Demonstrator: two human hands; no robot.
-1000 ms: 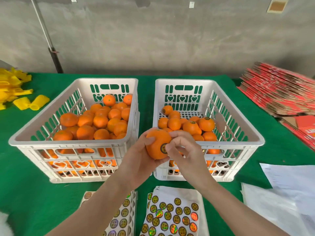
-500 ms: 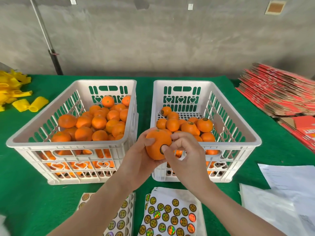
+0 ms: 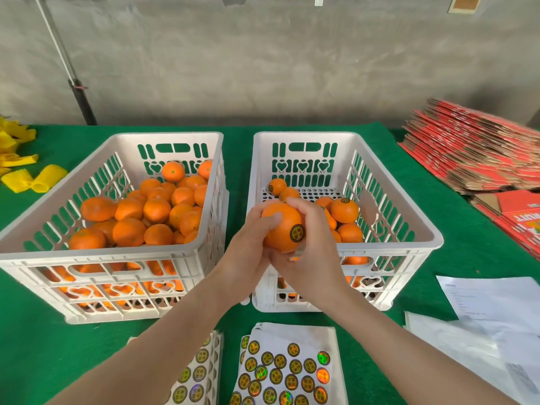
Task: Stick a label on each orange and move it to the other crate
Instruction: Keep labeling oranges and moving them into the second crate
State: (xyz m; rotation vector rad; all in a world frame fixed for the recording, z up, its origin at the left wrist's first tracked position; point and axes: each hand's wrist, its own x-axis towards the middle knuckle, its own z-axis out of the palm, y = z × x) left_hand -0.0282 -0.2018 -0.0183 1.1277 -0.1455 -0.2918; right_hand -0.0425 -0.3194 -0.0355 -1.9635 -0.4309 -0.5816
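Gripping one orange point(image 3: 285, 228) (one label point(image 3: 297, 232) stuck) are left hand point(image 3: 248, 251) and right hand point(image 3: 317, 258).

Green table point(image 3: 35, 346): crates point(image 3: 163, 136), label sheets point(image 3: 292, 372), papers point(image 3: 493, 299).

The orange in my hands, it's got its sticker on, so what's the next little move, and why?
Probably carry the orange a little forward and set it down in the right crate. The label sits on its skin, the left hand and the right hand both grip it just over that crate's near rim, and the labelled oranges lie in there.
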